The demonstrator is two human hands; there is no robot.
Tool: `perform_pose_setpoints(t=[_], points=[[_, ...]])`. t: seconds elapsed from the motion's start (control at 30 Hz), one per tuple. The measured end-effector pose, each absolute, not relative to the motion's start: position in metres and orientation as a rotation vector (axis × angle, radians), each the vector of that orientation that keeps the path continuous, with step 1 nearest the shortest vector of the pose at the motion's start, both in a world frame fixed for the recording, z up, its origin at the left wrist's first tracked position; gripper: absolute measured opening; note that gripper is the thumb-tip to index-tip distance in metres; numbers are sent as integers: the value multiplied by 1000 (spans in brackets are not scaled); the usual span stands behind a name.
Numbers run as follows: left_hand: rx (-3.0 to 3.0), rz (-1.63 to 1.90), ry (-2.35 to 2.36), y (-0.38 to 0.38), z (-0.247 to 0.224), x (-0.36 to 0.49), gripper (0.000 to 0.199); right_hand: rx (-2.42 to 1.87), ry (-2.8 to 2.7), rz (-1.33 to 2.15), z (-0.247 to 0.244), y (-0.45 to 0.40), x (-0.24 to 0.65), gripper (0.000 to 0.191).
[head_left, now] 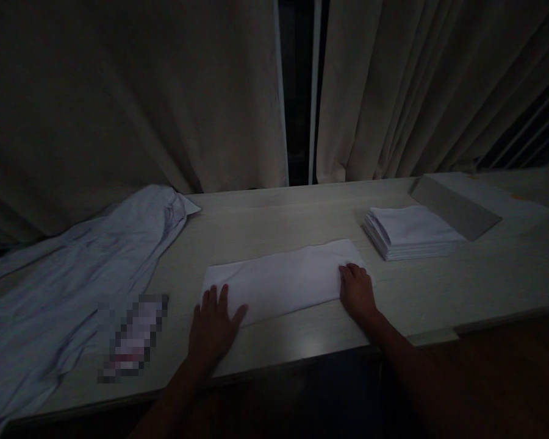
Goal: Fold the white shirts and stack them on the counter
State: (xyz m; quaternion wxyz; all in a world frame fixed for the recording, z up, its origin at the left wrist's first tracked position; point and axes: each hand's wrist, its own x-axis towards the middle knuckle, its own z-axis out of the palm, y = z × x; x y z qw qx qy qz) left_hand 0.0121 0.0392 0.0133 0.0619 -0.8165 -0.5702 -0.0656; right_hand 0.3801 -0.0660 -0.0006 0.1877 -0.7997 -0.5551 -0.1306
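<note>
A white cloth (pixel 283 277), folded into a long flat strip, lies across the middle of the table. My left hand (pixel 214 326) rests on its left end, fingers spread and lying flat. At the right end, my right hand (pixel 357 291) has its fingers curled together on the cloth near the front edge. To the right behind that hand sits a neat stack of folded white cloths (pixel 412 231). A large heap of loose white cloth (pixel 96 262) covers the left side of the table.
A pixelated, blurred-out item (pixel 135 338) lies between the heap and my left hand. At the far right, a grey board or box side (pixel 457 204) leans by the stack. Beige curtains (pixel 219 91) hang behind the pale table (pixel 274 219), with a dark gap between them.
</note>
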Motion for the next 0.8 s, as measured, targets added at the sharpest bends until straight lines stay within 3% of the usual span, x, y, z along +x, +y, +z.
perform_pose_setpoints(t=[0.5, 0.8], points=[[-2377, -121, -1744, 42, 10, 8, 88, -2237, -1563, -375, -1, -66, 381, 36], [-2531, -107, -1641, 100, 33, 40, 87, -2258, -1558, -333, 3, -67, 379, 36]])
